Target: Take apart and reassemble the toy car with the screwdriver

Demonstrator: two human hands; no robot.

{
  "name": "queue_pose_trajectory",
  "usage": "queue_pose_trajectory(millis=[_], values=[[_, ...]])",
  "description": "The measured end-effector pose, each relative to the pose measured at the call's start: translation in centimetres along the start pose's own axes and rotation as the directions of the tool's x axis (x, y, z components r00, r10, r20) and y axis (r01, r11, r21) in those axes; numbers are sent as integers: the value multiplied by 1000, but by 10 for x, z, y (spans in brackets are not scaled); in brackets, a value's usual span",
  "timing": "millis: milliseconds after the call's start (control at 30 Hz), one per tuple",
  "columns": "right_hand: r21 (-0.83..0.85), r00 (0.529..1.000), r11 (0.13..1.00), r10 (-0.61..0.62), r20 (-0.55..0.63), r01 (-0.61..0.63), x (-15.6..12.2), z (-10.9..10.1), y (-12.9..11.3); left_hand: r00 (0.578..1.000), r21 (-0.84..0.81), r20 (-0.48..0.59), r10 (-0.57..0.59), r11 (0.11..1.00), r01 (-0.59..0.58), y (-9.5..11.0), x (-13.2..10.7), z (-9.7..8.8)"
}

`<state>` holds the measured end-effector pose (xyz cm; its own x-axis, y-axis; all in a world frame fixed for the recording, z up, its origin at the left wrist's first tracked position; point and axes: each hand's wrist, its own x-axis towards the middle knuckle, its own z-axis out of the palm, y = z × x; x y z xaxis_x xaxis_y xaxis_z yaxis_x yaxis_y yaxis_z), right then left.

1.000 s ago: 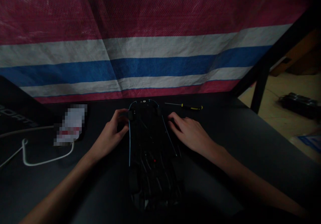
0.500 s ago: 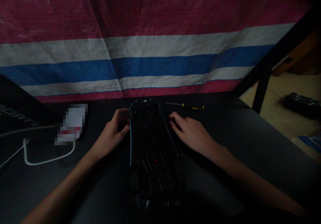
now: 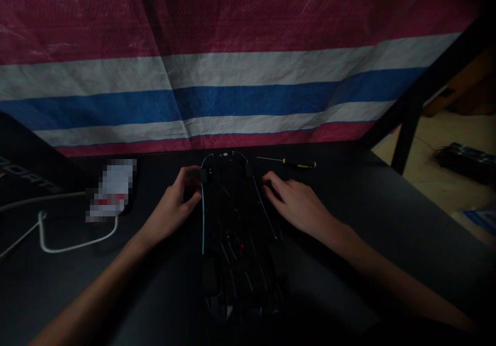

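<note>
A long black model car chassis (image 3: 236, 232) with thin blue edge lines lies lengthwise on the dark table (image 3: 368, 222) in front of me. My left hand (image 3: 176, 204) curls around its far left corner, fingers bent onto the black part there. My right hand (image 3: 296, 201) rests at its far right side, fingers bent down against the chassis edge. The light is very dim, so the small parts under the fingers do not show.
A thin screwdriver with a yellow and black handle (image 3: 296, 164) lies just beyond my right hand. At the left lie a white cable (image 3: 70, 242) and a small white item (image 3: 112, 188). A striped tarp (image 3: 232, 67) hangs behind; the table ends at the right.
Both hands stay on the chassis; the view has shifted only slightly, with no visible move of the chassis or the tools.
</note>
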<state>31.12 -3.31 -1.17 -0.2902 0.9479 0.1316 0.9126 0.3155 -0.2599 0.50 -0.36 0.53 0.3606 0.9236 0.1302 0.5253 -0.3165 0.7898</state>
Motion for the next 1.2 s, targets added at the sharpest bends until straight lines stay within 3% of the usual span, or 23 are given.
queue_pose_trajectory(millis=[1200], values=[[23,1000,1000,13,4,-13,-1,-4,-3,1000,-16,-3,11,1000,-11,-3,1,1]])
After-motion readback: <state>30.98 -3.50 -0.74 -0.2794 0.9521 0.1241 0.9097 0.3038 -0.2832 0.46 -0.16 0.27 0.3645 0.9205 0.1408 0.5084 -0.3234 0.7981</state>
